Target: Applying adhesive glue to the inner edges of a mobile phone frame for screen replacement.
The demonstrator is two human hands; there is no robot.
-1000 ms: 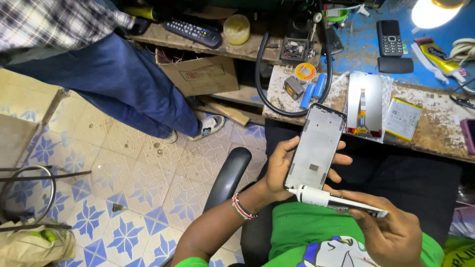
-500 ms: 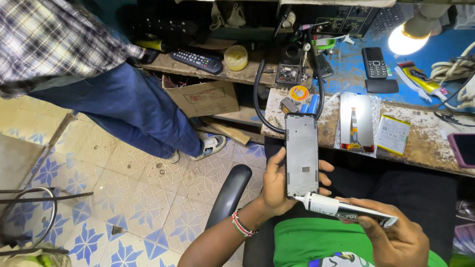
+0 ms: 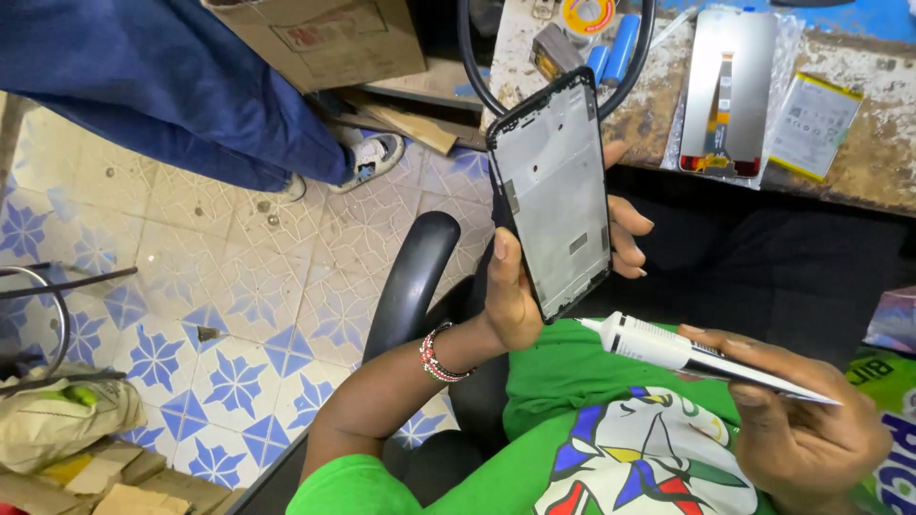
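- Phone frame (image 3: 555,195) upright at centre frame, bare inner side toward the camera, top edge level with the surface (image 3: 859,162) rim at upper right
- Left hand (image 3: 520,286) wrapped round the frame from behind, thumb on the left edge, fingertips (image 3: 625,238) showing past the right edge; grip pressed together on the frame
- Right hand (image 3: 811,420) at lower right, grip pinching a white glue tube (image 3: 697,353), nozzle aimed left, tip just beside the frame's lower right corner, not clearly touching
- Detached screen panel (image 3: 730,91) and flat battery (image 3: 814,124) lying side by side on the surface, upper right
- Black cable (image 3: 472,67) looping behind the frame's top, blue cylinders (image 3: 611,52) near it
- Another person's blue trouser leg (image 3: 191,86) and sneaker (image 3: 367,157) on the tiled floor (image 3: 239,286), upper left
- Risk, as a judgement: hard squeeze on the flattened tube likely to flood the narrow ledge and spill glue inward
- Risk: thumb resting on the left edge may smear any bead laid there
- Risk: frame held over the lap, so a slipping grip could drop it onto the green shirt (image 3: 592,448) or the floor
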